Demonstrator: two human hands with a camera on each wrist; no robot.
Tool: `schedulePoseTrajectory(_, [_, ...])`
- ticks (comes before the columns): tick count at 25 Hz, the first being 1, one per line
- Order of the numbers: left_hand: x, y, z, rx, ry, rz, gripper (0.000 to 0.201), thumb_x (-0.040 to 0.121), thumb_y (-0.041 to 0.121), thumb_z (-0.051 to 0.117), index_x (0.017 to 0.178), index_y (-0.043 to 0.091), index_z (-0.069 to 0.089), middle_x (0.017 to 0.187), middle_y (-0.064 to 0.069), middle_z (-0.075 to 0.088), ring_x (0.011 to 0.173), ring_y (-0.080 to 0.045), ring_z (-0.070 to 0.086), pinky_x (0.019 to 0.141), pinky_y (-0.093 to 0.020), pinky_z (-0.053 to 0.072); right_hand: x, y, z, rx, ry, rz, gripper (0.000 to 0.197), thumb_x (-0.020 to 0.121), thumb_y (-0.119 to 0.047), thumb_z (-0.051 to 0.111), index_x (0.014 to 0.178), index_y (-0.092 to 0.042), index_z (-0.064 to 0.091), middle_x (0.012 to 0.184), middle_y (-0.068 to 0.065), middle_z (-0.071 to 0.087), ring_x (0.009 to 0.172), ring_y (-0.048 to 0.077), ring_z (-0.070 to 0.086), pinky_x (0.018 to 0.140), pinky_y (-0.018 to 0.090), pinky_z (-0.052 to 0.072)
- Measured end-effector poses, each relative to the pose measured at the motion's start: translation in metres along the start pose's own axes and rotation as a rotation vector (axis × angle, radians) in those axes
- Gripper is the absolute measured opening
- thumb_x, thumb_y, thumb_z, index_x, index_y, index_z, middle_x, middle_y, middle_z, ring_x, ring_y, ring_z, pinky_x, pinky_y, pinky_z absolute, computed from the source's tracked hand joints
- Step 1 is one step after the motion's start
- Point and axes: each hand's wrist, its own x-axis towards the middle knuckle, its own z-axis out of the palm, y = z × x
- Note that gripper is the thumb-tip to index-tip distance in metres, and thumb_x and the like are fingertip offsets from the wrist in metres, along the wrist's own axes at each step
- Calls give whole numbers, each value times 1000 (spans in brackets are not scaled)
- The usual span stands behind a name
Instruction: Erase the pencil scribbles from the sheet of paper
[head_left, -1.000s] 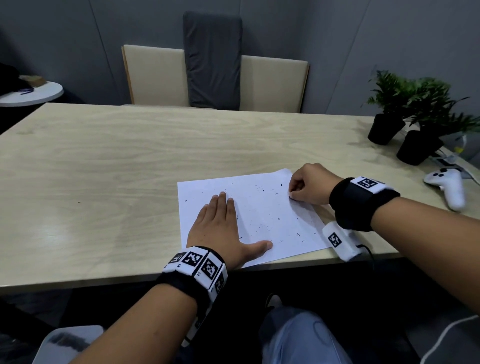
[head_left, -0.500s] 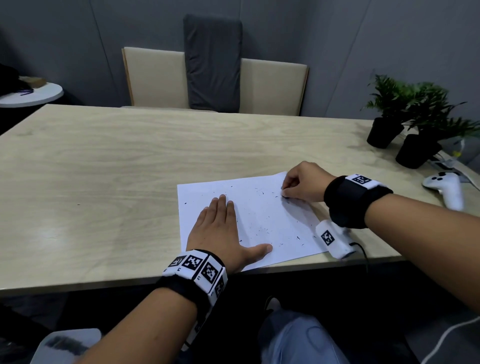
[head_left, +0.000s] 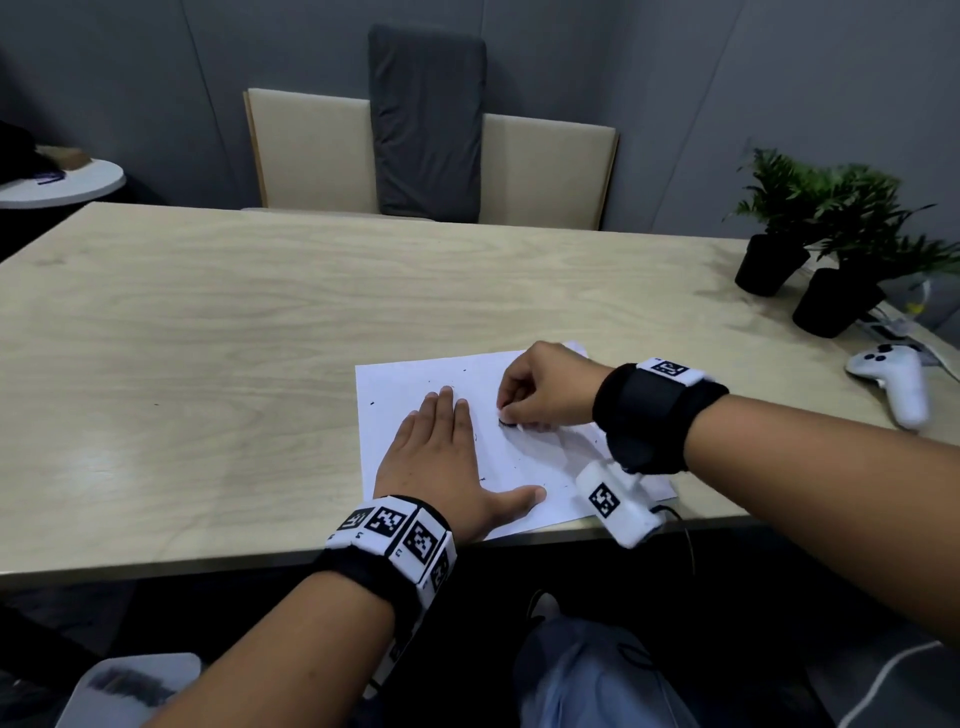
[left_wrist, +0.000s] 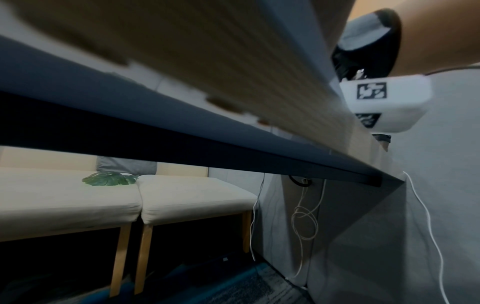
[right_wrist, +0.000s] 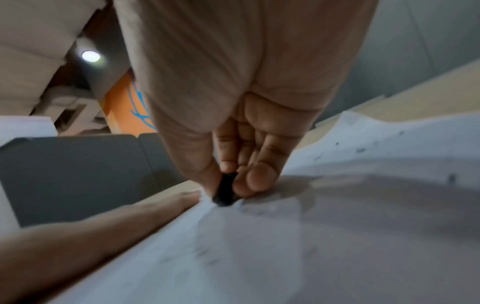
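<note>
Nearest you, your left hand (head_left: 441, 457) lies flat, fingers straight and thumb splayed, on the near-left part of the sheet of paper (head_left: 524, 462), likely pinning it against the rubbing. Just beyond, your right hand (head_left: 545, 387) pinches a small dark eraser (right_wrist: 225, 189) between thumb and fingertips, its tip down on the sheet mid-page. Dark specks (head_left: 372, 403) dot the sheet; whether scribble or crumbs, can't tell.

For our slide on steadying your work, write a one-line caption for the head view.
Left hand pressed flat on the sheet of paper while the right hand pinches a dark eraser against it.
</note>
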Motion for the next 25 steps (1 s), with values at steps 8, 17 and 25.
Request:
schedulePoseTrajectory(8, [-1,0,-1,-1,0,-1,127,68,93,28,156,10,-9,162,-4,-20,148,-16,-20,121,-36,-8,21,10,-17,-220,144,55,9,77,-11,65,78,-9,73,75,4,71,67,19,65,58,25,53])
schedulePoseTrajectory(17, [-1,0,-1,-4,-6,-2,127,68,93,29,156,10,-9,162,-4,-20,148,-16,-20,121,-36,-8,39,24,-29,-293,176,120,8,77,-13,68,80,-10,75,81,5,73,73,17,63,66,24,51])
schedulePoseTrajectory(25, [0,0,1,3,-2,-1,127,68,93,28,156,9,-9,162,-4,-20,149,-16,-20,122,-37,-6,39,19,-21,-127,77,84,5,77,-10,69,74,-10,74,69,7,73,54,14,63,56,22,55])
